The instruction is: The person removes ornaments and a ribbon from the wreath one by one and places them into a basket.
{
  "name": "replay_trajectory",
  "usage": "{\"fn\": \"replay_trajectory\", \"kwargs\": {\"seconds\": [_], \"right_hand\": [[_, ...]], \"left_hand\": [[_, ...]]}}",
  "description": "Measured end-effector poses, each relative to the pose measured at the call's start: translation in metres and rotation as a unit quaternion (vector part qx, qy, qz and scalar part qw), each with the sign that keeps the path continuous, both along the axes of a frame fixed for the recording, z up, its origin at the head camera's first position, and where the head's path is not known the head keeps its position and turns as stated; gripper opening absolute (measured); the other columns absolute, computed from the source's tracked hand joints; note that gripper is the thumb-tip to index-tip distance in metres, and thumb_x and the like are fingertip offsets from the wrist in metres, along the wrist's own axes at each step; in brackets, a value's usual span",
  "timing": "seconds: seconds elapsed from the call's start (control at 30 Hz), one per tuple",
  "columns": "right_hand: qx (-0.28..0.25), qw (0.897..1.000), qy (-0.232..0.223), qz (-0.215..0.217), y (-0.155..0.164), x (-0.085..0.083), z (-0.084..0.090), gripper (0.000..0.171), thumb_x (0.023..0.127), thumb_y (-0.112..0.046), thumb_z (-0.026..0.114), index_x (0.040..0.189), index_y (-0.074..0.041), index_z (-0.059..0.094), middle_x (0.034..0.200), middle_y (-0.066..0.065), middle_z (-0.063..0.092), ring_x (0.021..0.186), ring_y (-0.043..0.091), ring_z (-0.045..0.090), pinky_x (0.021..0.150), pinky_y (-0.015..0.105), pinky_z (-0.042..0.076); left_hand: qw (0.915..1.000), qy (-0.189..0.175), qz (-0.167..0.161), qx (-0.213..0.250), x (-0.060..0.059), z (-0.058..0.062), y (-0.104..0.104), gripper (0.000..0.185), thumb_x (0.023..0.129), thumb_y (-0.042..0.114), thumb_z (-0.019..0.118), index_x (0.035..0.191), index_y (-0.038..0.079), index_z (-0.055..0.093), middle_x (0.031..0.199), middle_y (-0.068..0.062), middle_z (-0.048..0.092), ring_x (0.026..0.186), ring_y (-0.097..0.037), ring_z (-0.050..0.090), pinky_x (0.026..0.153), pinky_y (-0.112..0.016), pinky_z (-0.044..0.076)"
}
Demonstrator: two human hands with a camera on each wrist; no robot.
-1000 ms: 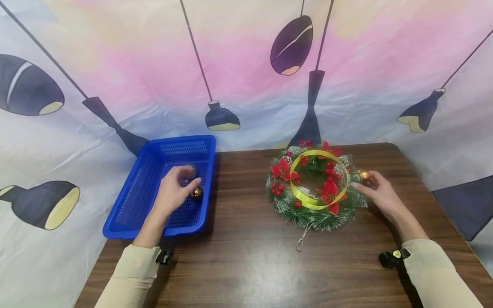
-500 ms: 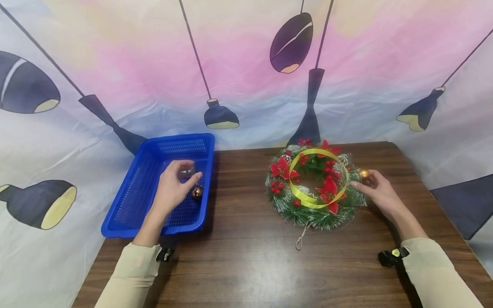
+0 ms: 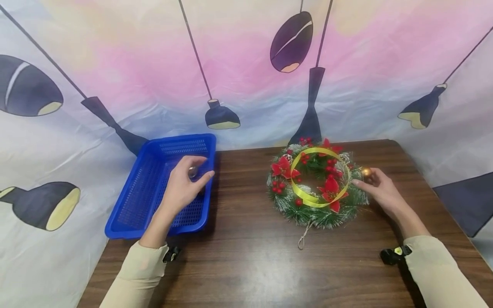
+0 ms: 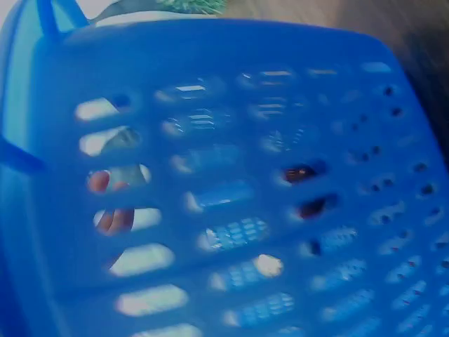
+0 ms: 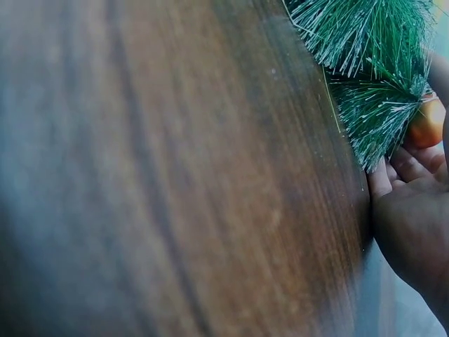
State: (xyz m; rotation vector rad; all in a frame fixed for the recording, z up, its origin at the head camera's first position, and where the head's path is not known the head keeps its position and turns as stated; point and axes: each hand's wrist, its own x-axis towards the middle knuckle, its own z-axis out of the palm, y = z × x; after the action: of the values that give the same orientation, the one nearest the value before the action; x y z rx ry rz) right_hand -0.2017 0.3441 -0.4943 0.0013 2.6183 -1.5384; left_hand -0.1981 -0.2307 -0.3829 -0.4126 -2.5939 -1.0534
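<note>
Backdrop [image 3: 254, 51]: hangs creased behind the table [image 3: 277, 273], printed with lamps, cut off at top and sides.
Table: shows brown, glossy wood grain; runs off the bottom edge.
Basket [image 3: 123, 234]: consists of slotted blue plastic; fills and blurs most of the left wrist view.
Wreath [image 3: 327, 217]: lies flat on the table, bristly, green, frosted and ring-shaped.
Left hand [image 3: 181, 186]: reaches into the basket with thumb and fingertips apart around a glassy ball [image 3: 192, 172]; cannot tell whether holding it.
Right hand [image 3: 382, 189]: curls round a gold ball [image 3: 367, 172] at the wreath's right edge; partly leaves the right wrist view.
Ribbon [image 3: 306, 199]: loops smooth and yellow over the wreath.
Gold ball: gleams, partly covered by fingers.
Glassy ball: shows only as a sliver.
</note>
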Motion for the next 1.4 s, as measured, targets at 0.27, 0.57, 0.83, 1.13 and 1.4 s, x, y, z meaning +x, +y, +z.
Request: {"fn": "replay_trajectory", "kwargs": {"seconds": [0.27,0.57,0.83,1.13,1.4], "right_hand": [[0.002,1.000,-0.003,-0.002,0.000,0.000,0.000,0.082,0.103,-0.045,0.069,0.152,0.007,0.030,0.162,0.038,0.031,0.149,0.060,0.027,0.115,0.074,0.029],[0.007,1.000,-0.001,-0.002,-0.001,0.000,0.002,0.080,0.103,-0.045,0.069,0.150,0.007,0.032,0.160,0.038,0.033,0.148,0.061,0.029,0.114,0.075,0.029],[0.002,1.000,0.003,-0.001,-0.002,0.001,0.001,0.079,0.103,-0.044,0.070,0.149,0.007,0.032,0.161,0.039,0.032,0.148,0.062,0.027,0.115,0.076,0.027],[0.005,1.000,0.008,-0.003,-0.001,0.003,0.000,0.080,0.103,-0.043,0.069,0.151,0.008,0.030,0.159,0.039,0.034,0.147,0.062,0.028,0.114,0.076,0.028],[0.007,1.000,0.008,-0.002,0.000,0.002,0.000,0.081,0.103,-0.043,0.069,0.151,0.009,0.029,0.161,0.040,0.030,0.147,0.063,0.026,0.115,0.077,0.027]], "left_hand": [[0.9995,0.017,-0.025,-0.001,0.005,0.012,0.018,0.045,0.095,0.026,0.083,0.132,0.006,0.068,0.131,-0.011,0.066,0.122,-0.029,0.064,0.102,-0.053,0.056],[0.9976,0.019,-0.066,0.007,0.002,0.017,0.042,0.047,0.093,0.023,0.085,0.132,0.004,0.068,0.130,-0.014,0.066,0.123,-0.030,0.063,0.103,-0.050,0.055],[0.9958,0.019,-0.088,-0.014,0.008,0.018,0.069,0.048,0.094,0.030,0.083,0.134,0.008,0.067,0.132,-0.007,0.066,0.126,-0.025,0.061,0.106,-0.049,0.052],[0.9929,0.019,-0.116,-0.018,0.020,0.024,0.098,0.050,0.095,0.034,0.082,0.136,0.011,0.066,0.134,-0.001,0.064,0.129,-0.018,0.059,0.110,-0.041,0.049],[0.9897,0.017,-0.142,-0.002,0.020,0.021,0.117,0.051,0.094,0.030,0.083,0.137,0.009,0.065,0.136,-0.003,0.064,0.131,-0.019,0.058,0.113,-0.042,0.047]]}}
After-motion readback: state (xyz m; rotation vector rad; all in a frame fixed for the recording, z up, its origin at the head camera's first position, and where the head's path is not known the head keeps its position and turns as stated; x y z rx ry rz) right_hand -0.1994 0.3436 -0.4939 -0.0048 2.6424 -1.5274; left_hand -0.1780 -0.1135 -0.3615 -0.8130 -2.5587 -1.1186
